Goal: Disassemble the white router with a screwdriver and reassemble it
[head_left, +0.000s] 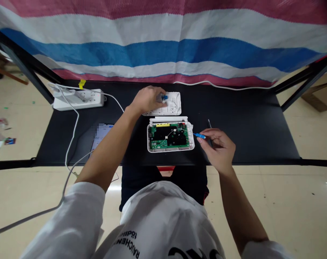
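My right hand (219, 145) pinches a blue fibre-optic connector (199, 135) between thumb and fingertips, just right of the opened router. A thin white fibre runs from the connector's side across the green circuit board (159, 142) in the white router housing (171, 149). My left hand (149, 99) reaches over the white cover (175, 104), which lies inner side up behind the housing. Its thumb and index finger are apart, on either side of a small blue plastic piece (164, 97). A slim tool with a metal shaft (209, 123) is partly hidden behind my right hand.
A white power strip (94, 99) with plugged-in cables stands at the back left of the black table (246, 118). A phone (102, 132) lies partly beneath my left forearm. A white cable (219, 86) runs along the back edge, before a striped sheet (152, 52). Dark frame bars flank both sides.
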Motion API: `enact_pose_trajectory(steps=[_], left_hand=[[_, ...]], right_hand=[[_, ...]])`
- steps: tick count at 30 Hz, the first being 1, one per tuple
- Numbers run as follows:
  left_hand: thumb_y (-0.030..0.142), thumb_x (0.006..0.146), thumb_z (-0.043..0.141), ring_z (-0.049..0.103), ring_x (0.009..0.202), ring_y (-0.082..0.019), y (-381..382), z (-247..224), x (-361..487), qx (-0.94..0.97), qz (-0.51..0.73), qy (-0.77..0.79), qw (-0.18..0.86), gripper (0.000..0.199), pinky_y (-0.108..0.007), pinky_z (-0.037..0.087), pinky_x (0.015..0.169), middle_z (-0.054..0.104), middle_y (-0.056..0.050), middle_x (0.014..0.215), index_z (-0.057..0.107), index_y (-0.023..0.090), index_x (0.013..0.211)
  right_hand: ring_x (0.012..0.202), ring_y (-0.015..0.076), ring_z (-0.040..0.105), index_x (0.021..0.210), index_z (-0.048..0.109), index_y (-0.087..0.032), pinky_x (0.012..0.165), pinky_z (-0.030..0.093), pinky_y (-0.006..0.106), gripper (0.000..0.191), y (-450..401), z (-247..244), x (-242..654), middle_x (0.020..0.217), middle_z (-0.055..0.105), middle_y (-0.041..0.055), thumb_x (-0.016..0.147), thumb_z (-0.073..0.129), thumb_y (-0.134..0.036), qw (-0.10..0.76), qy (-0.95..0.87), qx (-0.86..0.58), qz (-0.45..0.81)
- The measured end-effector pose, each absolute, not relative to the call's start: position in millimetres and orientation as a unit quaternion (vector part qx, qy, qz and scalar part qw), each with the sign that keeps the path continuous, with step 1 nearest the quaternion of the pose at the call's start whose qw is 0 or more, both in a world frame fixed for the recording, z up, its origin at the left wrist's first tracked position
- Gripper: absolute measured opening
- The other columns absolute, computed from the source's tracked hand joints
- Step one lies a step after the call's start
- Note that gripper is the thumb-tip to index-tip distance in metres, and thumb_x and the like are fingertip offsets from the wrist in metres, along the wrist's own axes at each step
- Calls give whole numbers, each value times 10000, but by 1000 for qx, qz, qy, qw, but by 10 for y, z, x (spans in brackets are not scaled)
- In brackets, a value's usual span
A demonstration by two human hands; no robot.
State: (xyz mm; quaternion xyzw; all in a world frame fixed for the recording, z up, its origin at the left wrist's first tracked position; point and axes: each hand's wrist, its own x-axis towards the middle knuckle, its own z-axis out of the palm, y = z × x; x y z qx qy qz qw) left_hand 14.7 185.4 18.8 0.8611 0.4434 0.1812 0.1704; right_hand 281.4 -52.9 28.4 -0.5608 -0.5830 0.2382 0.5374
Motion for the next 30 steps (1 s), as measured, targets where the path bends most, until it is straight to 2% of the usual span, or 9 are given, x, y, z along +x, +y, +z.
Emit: enact_pose_trajectory(steps=[5,10,12,18,21,25,30], left_hand=[[451,856,851,643,1298,-370,1670,495,0,858,219,441,147,485,-539,462,1166,754,-84,1332,750,253,1286],[464,891,834,625,1331,-362,1228,843,-152,850,241,452,122,404,-550,433,1209,739,-58,1375,756,291,1248],[471,911,814,632,1339,-347,1000,885,-186,846,253,454,122,415,-529,440,1207,731,-51,1407,751,287,1277],[442,963,733,645,1316,-341,476,718,-120,847,215,462,151,439,-524,471,1143,706,-55,1458,724,273,1369],[381,970,715,616,1329,-362,413,609,-42,843,186,488,132,428,-547,469,1110,684,-69,1479,711,275,1385],[340,979,687,573,1352,-382,468,502,99,838,194,503,80,393,-575,428,1137,660,-90,1486,712,249,1360],[296,971,659,577,1301,-366,567,389,393,840,224,493,38,352,-572,386,1168,677,-96,1428,724,235,1311]], right_hand=[[919,253,774,979,749,-295,803,682,462,153,-492,281,2739,1021,786,60,903,824,-405,548,-578,-545,260],[1115,284,804,1028,725,-309,971,688,517,99,-516,324,2613,1162,833,57,953,777,-348,550,-585,-500,326],[1121,272,812,1083,726,-318,1000,685,512,101,-546,363,2577,1184,844,37,983,745,-324,543,-587,-491,346],[987,260,834,1110,821,-369,925,708,474,145,-571,437,2585,1102,862,0,976,766,-367,444,-669,-518,296],[961,250,839,1159,818,-350,936,706,459,198,-554,419,2588,1085,866,-1,966,783,-370,437,-659,-518,325],[974,244,840,1136,835,-327,909,709,424,183,-498,421,2550,1094,867,4,971,772,-374,403,-664,-514,364],[1009,263,838,1133,840,-288,932,704,414,241,-221,481,2507,1099,865,34,944,802,-432,423,-654,-503,374]])
